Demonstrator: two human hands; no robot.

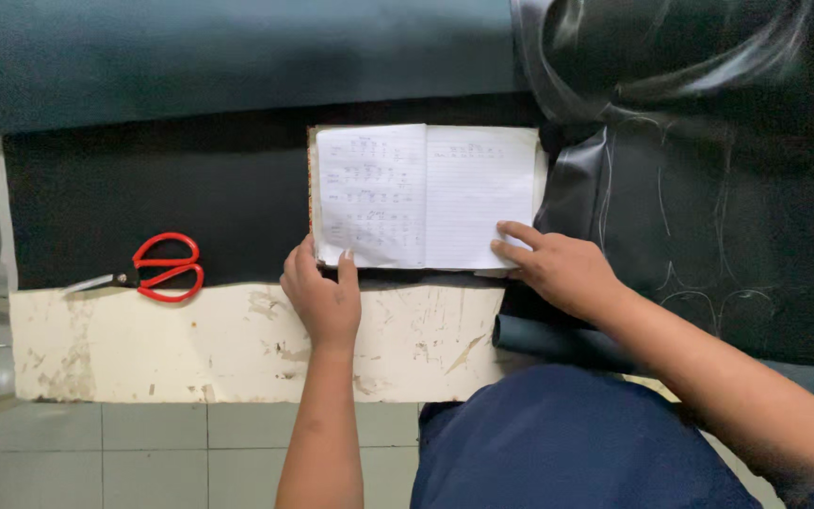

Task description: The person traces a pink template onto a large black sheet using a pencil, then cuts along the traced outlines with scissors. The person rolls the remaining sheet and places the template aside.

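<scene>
An open lined notebook [426, 193] with handwriting on both pages lies on dark sheet material [143, 198] on a worn white table [190, 339]. My left hand [324, 294] rests at the notebook's lower left corner, fingertips touching the left page's bottom edge. Fingers of my right hand [558, 269] press on the lower right corner of the right page. Neither hand grips anything.
Red-handled scissors [157, 269] lie shut on the dark material's front edge, left of my hands. More dark material with chalk outlines [708, 236] spreads at right, with a rolled edge [539, 337] near my body. Tiled floor [143, 452] shows below the table.
</scene>
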